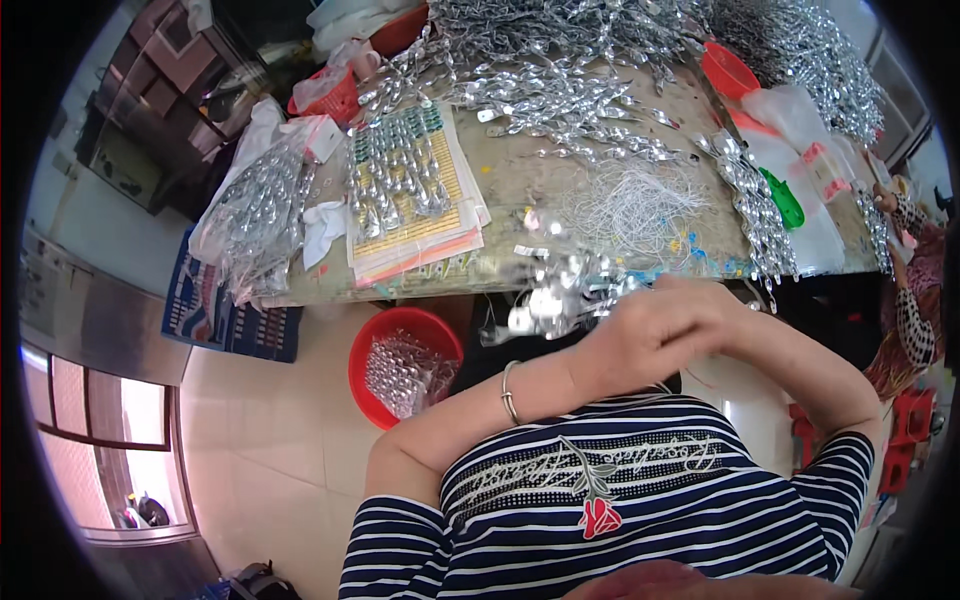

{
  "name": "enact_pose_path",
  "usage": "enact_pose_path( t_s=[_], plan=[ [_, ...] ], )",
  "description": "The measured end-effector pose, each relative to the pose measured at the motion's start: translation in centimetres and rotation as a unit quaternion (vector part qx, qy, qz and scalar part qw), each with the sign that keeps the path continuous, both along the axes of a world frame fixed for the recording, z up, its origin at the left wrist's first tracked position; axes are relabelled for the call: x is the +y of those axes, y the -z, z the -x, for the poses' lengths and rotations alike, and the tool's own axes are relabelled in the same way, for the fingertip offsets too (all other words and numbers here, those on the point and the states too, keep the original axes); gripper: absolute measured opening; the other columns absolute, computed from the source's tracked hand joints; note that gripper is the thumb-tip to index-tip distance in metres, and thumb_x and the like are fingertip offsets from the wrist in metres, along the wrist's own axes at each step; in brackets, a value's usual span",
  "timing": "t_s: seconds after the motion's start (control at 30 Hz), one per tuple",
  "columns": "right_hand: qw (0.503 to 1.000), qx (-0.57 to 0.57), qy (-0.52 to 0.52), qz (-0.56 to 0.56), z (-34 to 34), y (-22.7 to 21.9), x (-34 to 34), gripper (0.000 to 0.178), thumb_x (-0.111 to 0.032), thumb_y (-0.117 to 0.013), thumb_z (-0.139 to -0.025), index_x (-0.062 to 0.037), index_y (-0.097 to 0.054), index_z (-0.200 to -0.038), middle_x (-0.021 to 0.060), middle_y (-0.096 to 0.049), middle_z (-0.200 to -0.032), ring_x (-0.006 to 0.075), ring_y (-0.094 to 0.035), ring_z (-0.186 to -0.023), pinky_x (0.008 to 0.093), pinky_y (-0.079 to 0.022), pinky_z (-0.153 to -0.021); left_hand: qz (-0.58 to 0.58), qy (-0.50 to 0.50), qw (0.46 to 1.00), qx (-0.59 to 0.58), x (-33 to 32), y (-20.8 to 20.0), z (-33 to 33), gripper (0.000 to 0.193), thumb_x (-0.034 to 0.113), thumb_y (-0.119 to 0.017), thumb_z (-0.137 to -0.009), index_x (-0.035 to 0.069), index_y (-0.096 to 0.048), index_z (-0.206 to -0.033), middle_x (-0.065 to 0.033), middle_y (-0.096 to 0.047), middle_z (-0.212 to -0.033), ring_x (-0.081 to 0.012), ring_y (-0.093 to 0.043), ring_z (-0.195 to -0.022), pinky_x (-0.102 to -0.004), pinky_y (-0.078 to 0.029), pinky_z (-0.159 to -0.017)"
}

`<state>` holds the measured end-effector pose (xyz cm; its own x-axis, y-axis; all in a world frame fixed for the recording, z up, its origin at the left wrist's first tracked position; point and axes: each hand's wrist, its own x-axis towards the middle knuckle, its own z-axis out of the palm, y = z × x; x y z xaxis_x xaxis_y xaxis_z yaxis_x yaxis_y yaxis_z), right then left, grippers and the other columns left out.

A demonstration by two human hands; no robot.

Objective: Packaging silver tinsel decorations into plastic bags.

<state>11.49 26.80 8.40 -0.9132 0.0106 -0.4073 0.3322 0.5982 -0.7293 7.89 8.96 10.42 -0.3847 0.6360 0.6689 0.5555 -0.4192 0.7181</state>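
My left hand (pixel 622 352), with a bangle on the wrist, is closed in front of my chest at the table's near edge. A bundle of shiny silver twisted strips (pixel 560 297) juts out from it to the left, smeared by motion. My right hand (pixel 692 308) is crossed against the left one, fingers curled. What it pinches is hidden between the two hands. A thin thread hangs just below them. On the table beyond lies a loose tangle of white strings (pixel 640 208). More silver twisted strips (pixel 570 105) are spread farther back.
At left, silver strips lie on a yellow ribbed mat (pixel 440 200), beside plastic-wrapped bundles (pixel 258 205). A red basin (pixel 360 378) of silver pieces stands on the floor. A green tray (pixel 783 200) and hanging strips (pixel 752 205) are at right. Another person's arm (pixel 912 325) shows far right.
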Motion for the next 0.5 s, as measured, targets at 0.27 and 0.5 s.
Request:
enact_pose_path(
  t_s=[0.27, 0.5],
  plan=[
    [0.87, 0.166, -0.305, -0.351, 0.1, -6.3, -3.5, 0.028, -0.012, -0.061, -0.076, 0.0006, -0.055, -0.101, 0.0164, -0.064, -0.091, 0.0327, -0.065, -0.08, 0.0432, -0.052, -0.066, 0.308, -0.077, 0.948, 0.012, -1.2, 0.4, 1.7, 0.111, 0.035, -0.083, -0.063, -0.002, -0.016, -0.144, -0.0273, -0.05, -0.124, -0.0413, -0.05, -0.115, -0.04, -0.039, -0.099],
    [0.782, 0.184, -0.406, -0.435, 3.9, -8.4, -5.4, 0.012, -0.008, -0.064, -0.07, -0.0022, -0.064, -0.08, 0.0105, -0.066, -0.08, 0.0279, -0.066, -0.077, 0.0401, -0.052, -0.068, 0.365, -0.14, 0.918, -0.064, -2.8, 0.5, 3.7, 0.116, 0.031, -0.082, -0.061, 0.009, -0.007, -0.147, -0.0247, -0.06, -0.111, -0.0413, -0.059, -0.101, -0.0417, -0.047, -0.086]
  ],
)
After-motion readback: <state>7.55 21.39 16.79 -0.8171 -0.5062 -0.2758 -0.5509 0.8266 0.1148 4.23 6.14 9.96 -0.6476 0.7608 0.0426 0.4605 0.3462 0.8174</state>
